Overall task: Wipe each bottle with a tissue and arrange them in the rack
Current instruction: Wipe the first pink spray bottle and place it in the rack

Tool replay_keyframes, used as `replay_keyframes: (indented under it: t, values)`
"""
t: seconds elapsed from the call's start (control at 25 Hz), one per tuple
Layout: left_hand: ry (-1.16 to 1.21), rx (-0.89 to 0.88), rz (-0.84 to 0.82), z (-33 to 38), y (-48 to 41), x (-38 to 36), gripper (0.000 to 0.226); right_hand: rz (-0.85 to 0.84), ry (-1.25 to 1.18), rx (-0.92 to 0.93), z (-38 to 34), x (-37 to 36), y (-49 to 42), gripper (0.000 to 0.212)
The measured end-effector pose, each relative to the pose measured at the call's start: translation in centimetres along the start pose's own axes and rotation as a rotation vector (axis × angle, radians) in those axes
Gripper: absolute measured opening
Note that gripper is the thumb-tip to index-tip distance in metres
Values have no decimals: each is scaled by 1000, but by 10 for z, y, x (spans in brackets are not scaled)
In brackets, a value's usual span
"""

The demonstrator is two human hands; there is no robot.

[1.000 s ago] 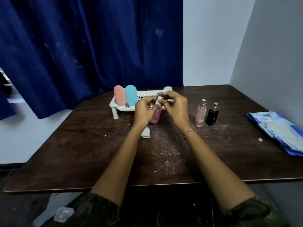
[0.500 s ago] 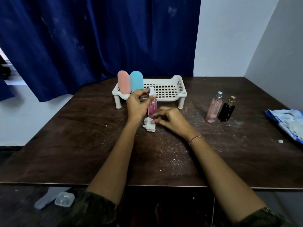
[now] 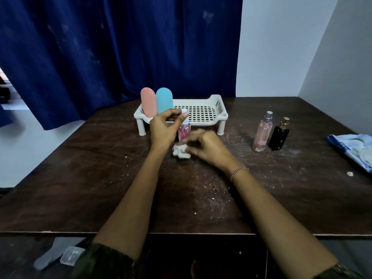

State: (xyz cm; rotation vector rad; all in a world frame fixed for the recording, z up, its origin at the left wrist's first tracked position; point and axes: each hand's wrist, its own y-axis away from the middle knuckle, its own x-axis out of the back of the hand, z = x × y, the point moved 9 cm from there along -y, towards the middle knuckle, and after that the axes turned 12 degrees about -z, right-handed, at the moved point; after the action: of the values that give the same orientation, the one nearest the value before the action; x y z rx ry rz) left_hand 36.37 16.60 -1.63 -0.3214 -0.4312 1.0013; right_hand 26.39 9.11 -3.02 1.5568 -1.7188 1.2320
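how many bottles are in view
5: pink capsule bottle and blue capsule bottle in the rack; small pink bottle in the left hand; tall pink spray bottle and black bottle on the table.

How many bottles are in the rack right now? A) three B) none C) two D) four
C: only the pink capsule bottle and the blue capsule bottle stand in the rack. The left hand holds the small pink bottle in front of it, the right hand grips the tissue, and the tall pink spray bottle and black bottle stand on the table.
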Motion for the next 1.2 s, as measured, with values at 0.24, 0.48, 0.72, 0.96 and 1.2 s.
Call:
replay_keyframes:
  t: [0.24,0.48,0.72,0.96,1.2]
  values:
    - [-5,-1,-7,-3,-2,-1,25,590,-202,-81,22,54,27,13]
    - [21,-15,-4,-4,-2,-1,16,508,-93,-61,10,38,20,19]
    - [65,-7,-21,-3,-1,-4,14,495,115,13,-11,32,16,19]
    - [41,-12,-6,-3,-1,-5,16,498,160,-36,-7,35,16,18]
    - [5,-29,23,1,-2,-4,16,486,194,-15,-17,29,11,17]
